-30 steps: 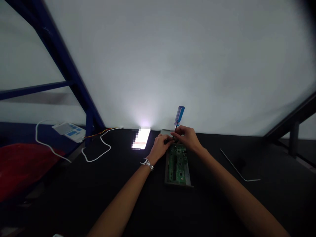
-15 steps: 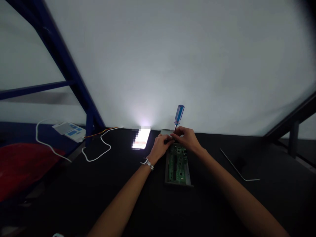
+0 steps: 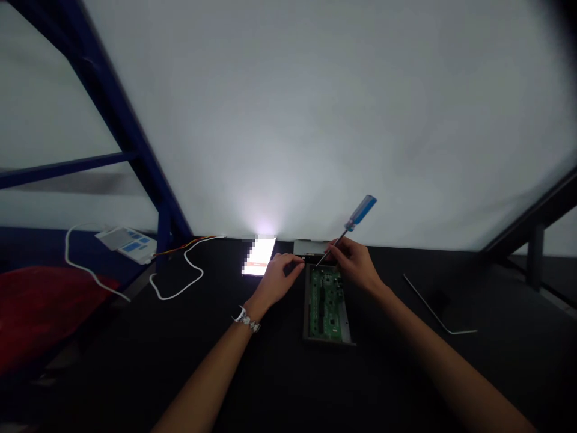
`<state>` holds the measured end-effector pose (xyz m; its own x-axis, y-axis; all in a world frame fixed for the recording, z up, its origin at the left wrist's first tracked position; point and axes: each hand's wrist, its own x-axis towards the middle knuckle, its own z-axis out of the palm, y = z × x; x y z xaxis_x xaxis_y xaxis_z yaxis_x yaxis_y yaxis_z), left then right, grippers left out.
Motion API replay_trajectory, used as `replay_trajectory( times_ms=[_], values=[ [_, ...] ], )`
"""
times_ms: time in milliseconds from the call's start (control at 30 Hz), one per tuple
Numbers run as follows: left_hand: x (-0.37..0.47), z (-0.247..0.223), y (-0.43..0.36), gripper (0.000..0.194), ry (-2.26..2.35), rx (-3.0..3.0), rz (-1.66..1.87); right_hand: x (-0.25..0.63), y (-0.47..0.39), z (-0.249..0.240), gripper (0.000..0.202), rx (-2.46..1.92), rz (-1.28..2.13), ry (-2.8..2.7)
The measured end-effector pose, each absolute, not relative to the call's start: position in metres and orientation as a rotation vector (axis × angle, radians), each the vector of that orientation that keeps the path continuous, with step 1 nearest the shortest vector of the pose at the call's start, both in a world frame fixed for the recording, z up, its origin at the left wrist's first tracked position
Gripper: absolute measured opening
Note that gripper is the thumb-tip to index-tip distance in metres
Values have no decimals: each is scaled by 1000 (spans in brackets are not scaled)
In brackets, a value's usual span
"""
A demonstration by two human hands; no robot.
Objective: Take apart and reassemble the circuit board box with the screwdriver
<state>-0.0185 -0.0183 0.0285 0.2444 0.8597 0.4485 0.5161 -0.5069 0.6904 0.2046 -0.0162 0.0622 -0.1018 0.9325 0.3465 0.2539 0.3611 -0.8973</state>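
Note:
My right hand [image 3: 354,260] grips the metal shaft of a screwdriver [image 3: 362,211] with a blue handle. The tool leans to the right, its tip low over the far end of a green circuit board [image 3: 331,297]. That board lies in a shallow metal tray-like housing [image 3: 306,319] on the dark table. Just left of the housing's far end is my left hand [image 3: 280,273], its thumb and fingertips pinched together. Whether something tiny sits between them I cannot make out. A bracelet or watch [image 3: 246,319] circles the left wrist.
A lit phone [image 3: 258,258] lies left of my left hand, near the wall. Farther left are a white cable [image 3: 180,294] and a printed card [image 3: 130,243]. An L-shaped metal rod [image 3: 428,307] rests at right. Blue frame bars [image 3: 130,132] rise at left, beside a red item [image 3: 54,307].
The screwdriver has gone from nearly upright to tilted right, with its tip off to the left. My left hand has drawn back left from the board's far end.

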Motion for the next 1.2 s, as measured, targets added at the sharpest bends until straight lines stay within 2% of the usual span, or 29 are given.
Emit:
replay_trajectory(
  times_ms=[333, 833, 1200],
  values=[
    [-18, 23, -27, 14, 1108, 2174, 956, 214, -44, 26, 40, -955, 1126, -1136],
    [-12, 25, -32, 13, 1065, 2192, 979, 207, -51, 21, 37, -940, 1163, -1021],
    [-11, 27, -33, 26, 1079, 2171, 1024, 207, -51, 20, 41, -985, 1183, -907]
  ],
)
